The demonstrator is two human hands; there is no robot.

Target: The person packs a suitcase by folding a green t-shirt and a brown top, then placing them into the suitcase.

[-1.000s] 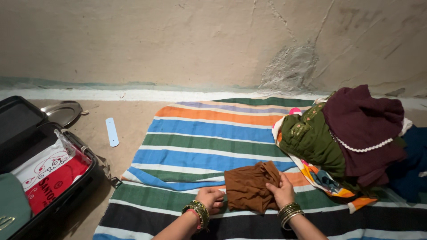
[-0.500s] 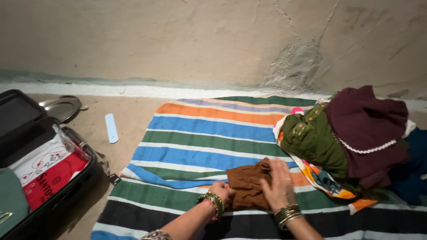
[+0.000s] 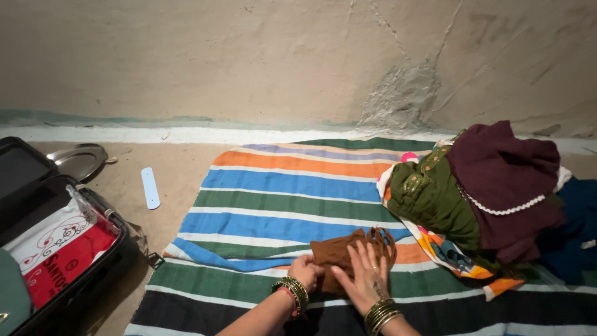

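Note:
A small brown garment (image 3: 339, 249) lies folded on a striped mat (image 3: 286, 186) near its front edge. My left hand (image 3: 306, 272) grips the garment's left edge with curled fingers. My right hand (image 3: 364, 277) lies flat on top of it, fingers spread, pressing it down. Both wrists carry green and gold bangles.
A heap of clothes, maroon (image 3: 504, 180), green (image 3: 435, 199) and dark blue (image 3: 575, 224), sits on the mat's right side. An open black suitcase (image 3: 93, 274) with red and white cloth inside lies at left. A steel plate (image 3: 78, 160) and a pale blue strip (image 3: 150, 187) rest on the floor by the wall.
My hands have folded the brown garment smaller. The right hand moved from its right edge onto its top, and the left hand closed on its left edge.

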